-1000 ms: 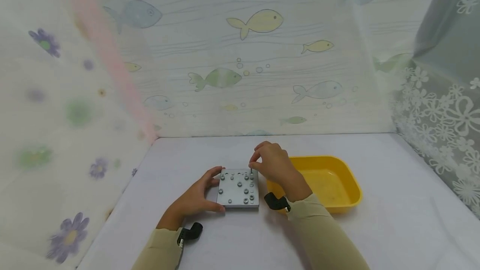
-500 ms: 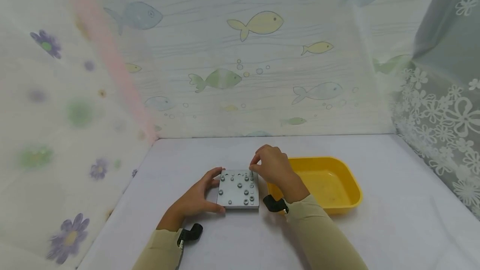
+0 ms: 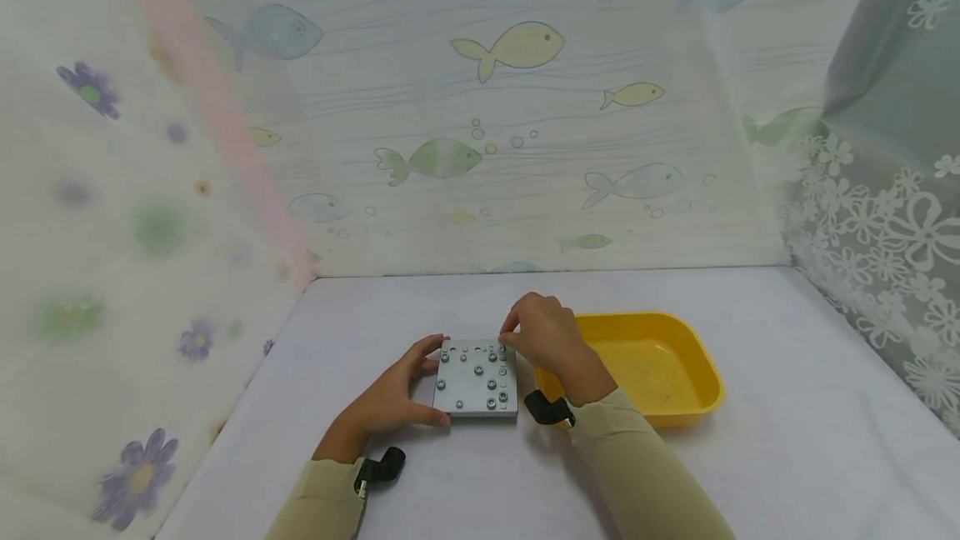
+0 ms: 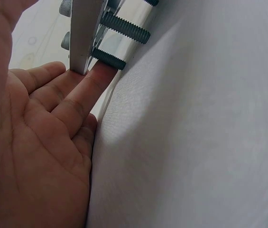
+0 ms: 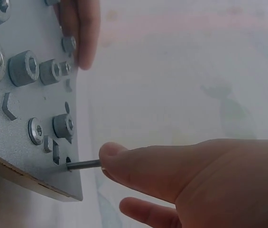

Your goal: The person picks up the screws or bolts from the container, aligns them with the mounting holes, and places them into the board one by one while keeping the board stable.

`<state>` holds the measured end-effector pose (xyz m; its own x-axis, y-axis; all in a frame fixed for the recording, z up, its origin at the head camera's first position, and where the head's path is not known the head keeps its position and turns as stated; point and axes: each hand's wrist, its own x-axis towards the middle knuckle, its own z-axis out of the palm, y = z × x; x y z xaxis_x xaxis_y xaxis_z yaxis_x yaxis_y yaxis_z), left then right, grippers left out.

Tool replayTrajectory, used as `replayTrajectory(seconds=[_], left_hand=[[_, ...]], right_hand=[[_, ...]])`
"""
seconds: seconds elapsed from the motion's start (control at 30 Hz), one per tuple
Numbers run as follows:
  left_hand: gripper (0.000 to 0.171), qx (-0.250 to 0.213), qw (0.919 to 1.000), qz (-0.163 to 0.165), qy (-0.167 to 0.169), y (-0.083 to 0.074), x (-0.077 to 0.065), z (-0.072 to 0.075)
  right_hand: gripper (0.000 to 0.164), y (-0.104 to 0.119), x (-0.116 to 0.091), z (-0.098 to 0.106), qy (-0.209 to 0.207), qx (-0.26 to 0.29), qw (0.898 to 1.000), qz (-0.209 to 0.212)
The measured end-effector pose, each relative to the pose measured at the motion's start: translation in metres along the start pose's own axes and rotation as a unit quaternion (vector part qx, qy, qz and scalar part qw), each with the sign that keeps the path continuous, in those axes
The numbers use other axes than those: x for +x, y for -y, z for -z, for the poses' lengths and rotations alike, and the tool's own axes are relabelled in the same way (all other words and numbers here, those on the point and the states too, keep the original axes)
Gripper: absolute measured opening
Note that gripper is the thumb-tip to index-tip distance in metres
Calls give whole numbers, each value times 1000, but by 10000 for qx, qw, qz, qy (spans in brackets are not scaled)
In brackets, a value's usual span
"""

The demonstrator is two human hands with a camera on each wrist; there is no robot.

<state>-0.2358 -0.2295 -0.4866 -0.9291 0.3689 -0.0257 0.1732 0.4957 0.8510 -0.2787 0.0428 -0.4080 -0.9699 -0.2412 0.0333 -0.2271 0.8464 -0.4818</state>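
A square silver metal plate (image 3: pixel 468 397) bears several socket-head screws (image 5: pixel 24 69). My left hand (image 3: pixel 397 394) holds it at the left side, thumb by the near corner and fingers at the far one. Below the plate, dark threaded screw ends (image 4: pixel 124 27) stick out, and one finger lies against the lowest. At the far right corner my right hand (image 3: pixel 551 344) pinches a thin metal pin (image 5: pixel 84 165) between thumb and finger. The pin's tip is in a small round hole, so its end is hidden. Near it sit a small flat-headed screw (image 5: pixel 36 131) and some cut-out slots.
A yellow plastic tray (image 3: pixel 705 373) stands on the white table (image 3: pixel 795 440), right of the plate and partly behind the right wrist. Behind the table hangs a fish-printed curtain (image 3: pixel 525 215), with a flowered one at the left side.
My right hand has come down a little toward the plate's far right corner, and less of the pin shows under its fingers. The left hand and the plate stay in place.
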Motion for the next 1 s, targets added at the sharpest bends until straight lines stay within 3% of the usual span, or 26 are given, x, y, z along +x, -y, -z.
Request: replayTrajectory(seconds=[0.37, 1.0], left_hand=[[123, -78, 9999, -86, 16, -3, -1, 1], [121, 45, 10000, -67, -32, 0, -1, -1]], right_hand=[[9, 2, 0, 0, 303, -221, 9993, -95], [10, -3, 1, -6, 414, -417, 9983, 8]])
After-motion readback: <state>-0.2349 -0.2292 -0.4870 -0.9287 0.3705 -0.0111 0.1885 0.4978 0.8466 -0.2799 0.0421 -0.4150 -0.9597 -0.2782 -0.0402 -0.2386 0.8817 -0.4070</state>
